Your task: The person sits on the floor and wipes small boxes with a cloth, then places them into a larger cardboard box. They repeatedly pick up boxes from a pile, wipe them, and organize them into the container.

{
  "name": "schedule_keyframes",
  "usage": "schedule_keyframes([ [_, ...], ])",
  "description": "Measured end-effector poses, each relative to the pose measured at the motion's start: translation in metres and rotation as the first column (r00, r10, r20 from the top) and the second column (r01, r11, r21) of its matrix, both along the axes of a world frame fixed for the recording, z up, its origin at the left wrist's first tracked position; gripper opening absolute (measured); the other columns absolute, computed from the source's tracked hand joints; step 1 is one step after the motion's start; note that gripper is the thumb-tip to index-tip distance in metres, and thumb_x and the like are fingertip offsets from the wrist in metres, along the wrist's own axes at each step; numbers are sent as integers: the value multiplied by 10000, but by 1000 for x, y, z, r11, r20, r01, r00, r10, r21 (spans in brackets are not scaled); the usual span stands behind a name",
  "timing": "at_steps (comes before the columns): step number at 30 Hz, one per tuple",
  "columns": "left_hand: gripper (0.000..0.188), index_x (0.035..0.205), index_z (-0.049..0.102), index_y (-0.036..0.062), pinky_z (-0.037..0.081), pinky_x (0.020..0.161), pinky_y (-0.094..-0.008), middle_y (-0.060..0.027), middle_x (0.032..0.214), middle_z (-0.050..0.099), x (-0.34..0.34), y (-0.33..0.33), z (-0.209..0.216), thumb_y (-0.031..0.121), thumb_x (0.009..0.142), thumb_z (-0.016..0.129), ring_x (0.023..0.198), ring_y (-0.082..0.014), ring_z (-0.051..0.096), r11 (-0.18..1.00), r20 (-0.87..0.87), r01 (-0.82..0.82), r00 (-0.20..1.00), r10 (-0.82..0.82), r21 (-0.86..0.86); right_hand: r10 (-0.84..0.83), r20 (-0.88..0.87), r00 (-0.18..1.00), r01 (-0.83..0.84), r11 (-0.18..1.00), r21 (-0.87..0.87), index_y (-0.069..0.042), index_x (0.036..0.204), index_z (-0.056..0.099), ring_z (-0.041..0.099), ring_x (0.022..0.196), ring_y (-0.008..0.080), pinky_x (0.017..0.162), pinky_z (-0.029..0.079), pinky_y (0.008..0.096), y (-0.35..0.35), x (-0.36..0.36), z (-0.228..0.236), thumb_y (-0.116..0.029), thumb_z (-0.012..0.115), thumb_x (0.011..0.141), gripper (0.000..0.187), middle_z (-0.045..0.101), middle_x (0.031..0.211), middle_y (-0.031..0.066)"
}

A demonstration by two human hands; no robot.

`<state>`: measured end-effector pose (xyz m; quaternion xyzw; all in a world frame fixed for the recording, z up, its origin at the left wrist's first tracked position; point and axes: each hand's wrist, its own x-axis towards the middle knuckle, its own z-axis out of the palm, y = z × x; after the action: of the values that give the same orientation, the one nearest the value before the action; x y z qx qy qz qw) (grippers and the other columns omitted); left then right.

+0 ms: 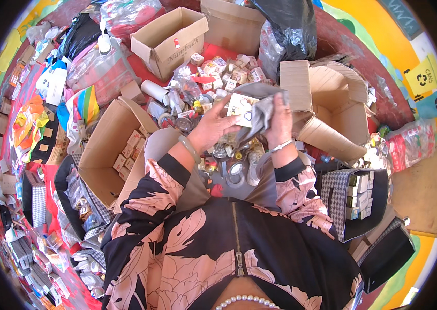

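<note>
My left hand (211, 128) holds a small white printed box (239, 110), its fingers along the near left side. A crumpled grey cloth (263, 114) is gripped in my right hand (280, 123) and touches the right side of the box. Both hands are raised in front of me, above my spread knees. Below and beyond them lies a pile of small boxes (232, 76). Clear plastic and glass pieces (235, 171) lie between my legs, partly covered by my hands and the cloth.
An open carton (107, 147) with small boxes inside stands at my left. Another open carton (329, 103) is at the right, and a third (169, 41) stands beyond the pile. A checked fabric bin (335, 204) holds stacked boxes. A black plastic bag (291, 26) sits at the back.
</note>
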<state>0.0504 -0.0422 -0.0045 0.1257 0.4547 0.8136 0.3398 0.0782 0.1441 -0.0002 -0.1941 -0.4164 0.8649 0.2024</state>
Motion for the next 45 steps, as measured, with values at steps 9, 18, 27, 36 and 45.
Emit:
schedule_keyframes([
  [9,833,1406,232,-26,402,939,-285,-102,1298,462,0,3,-10,79,743,725,1127,-132,476,939,-506,-127,860,-57,-321,297,4,955,-30,84,996,-73,1225,509,548,1072,274,918,424,386,-14,14,15,-307,538,899,403,584,1117,125],
  [18,859,1431,167,17,331,1014,-309,-94,1326,426,7,3,-10,-49,731,661,1197,-159,424,984,-440,-40,897,-40,-171,-15,174,985,-56,916,398,-12,941,593,618,737,184,660,498,321,-5,6,10,-360,542,912,354,636,826,46],
  [27,818,1407,236,45,374,990,-315,-58,1272,458,4,10,-7,6,730,692,1182,-137,436,987,-555,-100,832,12,-128,387,58,920,-388,922,-10,-77,1100,555,606,907,171,794,493,322,-21,18,11,-426,634,834,446,621,1006,57],
  [36,691,1325,325,4,428,938,-312,-90,1207,531,3,11,-13,1,740,693,1100,-167,528,958,-604,-121,794,-65,-262,119,112,987,-125,991,50,-14,1044,546,614,842,182,729,508,312,-2,11,-5,-466,561,871,484,618,934,80],
  [45,691,1296,349,-22,454,909,-304,-75,1128,563,-1,8,-10,8,722,733,1036,-153,552,990,-343,-114,936,80,-79,266,30,963,-265,932,246,-20,1035,576,588,800,121,723,477,266,-23,14,3,-338,629,866,364,623,942,42],
])
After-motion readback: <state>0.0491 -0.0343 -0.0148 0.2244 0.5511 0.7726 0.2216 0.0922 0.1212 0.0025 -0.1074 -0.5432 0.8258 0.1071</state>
